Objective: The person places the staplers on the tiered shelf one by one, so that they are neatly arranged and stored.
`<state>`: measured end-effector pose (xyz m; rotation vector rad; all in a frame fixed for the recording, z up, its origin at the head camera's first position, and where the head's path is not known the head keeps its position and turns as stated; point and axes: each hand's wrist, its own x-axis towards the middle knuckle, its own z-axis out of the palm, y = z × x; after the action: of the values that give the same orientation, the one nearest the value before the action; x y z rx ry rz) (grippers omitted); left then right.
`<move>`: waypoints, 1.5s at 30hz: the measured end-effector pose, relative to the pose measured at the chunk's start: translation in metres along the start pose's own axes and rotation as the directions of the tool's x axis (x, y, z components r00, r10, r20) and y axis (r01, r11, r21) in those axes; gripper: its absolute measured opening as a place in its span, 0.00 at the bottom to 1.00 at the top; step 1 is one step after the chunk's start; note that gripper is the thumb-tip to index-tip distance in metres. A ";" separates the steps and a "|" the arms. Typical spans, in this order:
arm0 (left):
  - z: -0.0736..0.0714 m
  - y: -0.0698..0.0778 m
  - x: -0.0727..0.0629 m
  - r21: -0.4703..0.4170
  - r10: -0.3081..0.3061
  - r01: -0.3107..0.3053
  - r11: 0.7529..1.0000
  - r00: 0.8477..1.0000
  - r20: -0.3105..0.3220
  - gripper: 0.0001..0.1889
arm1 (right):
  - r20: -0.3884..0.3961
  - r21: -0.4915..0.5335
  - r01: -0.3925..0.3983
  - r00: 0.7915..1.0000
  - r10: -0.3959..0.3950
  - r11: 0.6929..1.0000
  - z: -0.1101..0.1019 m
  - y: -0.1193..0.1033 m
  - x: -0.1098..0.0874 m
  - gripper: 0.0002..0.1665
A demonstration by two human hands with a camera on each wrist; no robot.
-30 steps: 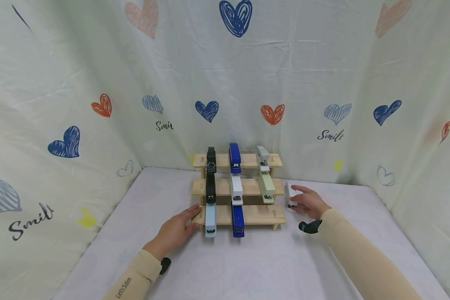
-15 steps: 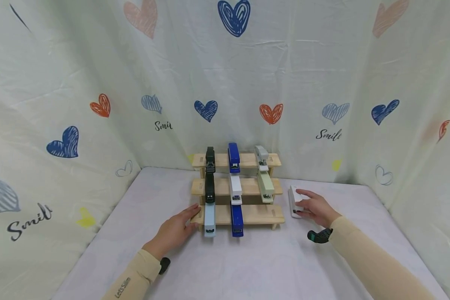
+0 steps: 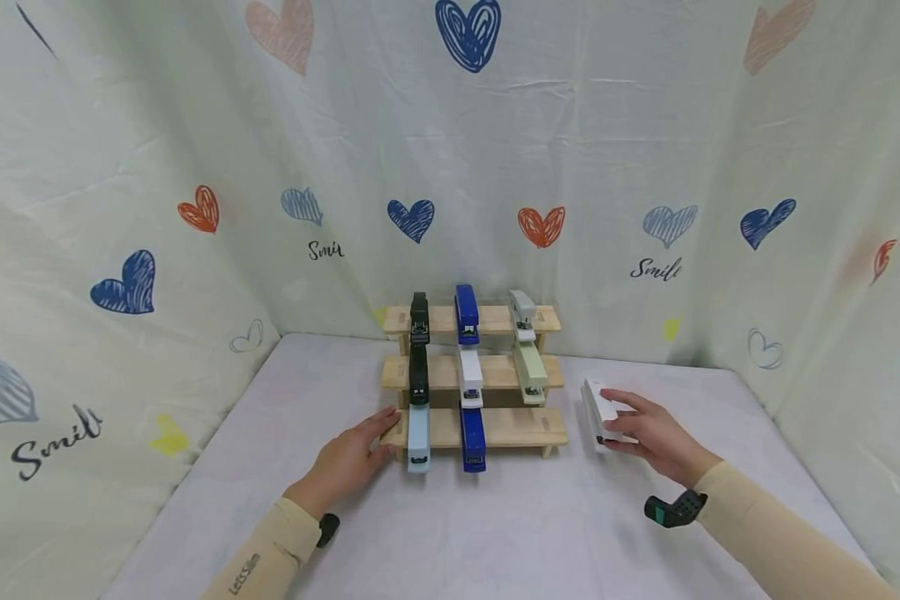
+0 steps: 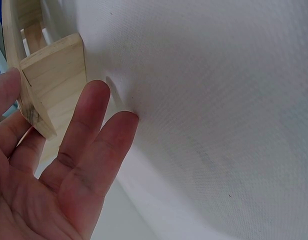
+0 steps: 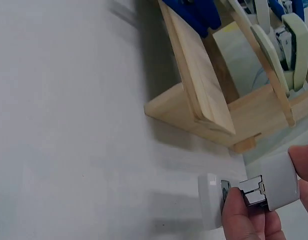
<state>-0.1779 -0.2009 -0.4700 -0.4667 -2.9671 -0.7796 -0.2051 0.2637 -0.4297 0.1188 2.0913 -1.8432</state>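
A white stapler (image 3: 600, 417) is in my right hand (image 3: 656, 437), to the right of a three-tier wooden rack (image 3: 517, 427). In the right wrist view my fingertips pinch the stapler's upper arm (image 5: 278, 181), and its base (image 5: 210, 200) shows beyond one finger. The left hand (image 3: 352, 458) grips the left end of the rack's bottom board. Seen from the left wrist, the thumb (image 4: 5, 92) and some fingers lie on either side of the board's end (image 4: 36, 112), with two fingers stretched beyond it.
On the rack stand two black staplers (image 3: 418, 375), two blue ones (image 3: 474, 440), a light blue one (image 3: 418, 437), a white one (image 3: 470, 377), a pale green one (image 3: 530, 372) and a grey one (image 3: 522, 312). A patterned curtain (image 3: 600, 167) hangs behind the white table (image 3: 495, 533).
My right hand has moved right and toward me with the white stapler, away from the rack's side. The left hand keeps its place at the rack.
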 end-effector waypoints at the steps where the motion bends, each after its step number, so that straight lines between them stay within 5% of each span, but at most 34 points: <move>1: 0.000 0.000 0.000 0.002 0.000 0.000 1.000 1.000 0.000 0.28 | 0.001 -0.002 0.006 1.000 -0.006 1.000 0.001 -0.001 -0.004 0.39; 16: 0.000 -0.001 0.000 0.014 -0.011 0.011 1.000 1.000 0.005 0.28 | 0.059 0.005 0.018 0.998 -0.019 1.000 0.035 -0.009 -0.036 0.40; 45: 0.000 0.001 0.000 -0.005 -0.006 0.006 1.000 1.000 0.002 0.28 | 0.049 0.000 0.005 0.999 -0.005 1.000 0.082 -0.008 -0.024 0.36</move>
<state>-0.1778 -0.2001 -0.4700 -0.4590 -2.9709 -0.7873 -0.1678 0.1865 -0.4221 0.0683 2.0605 -1.8298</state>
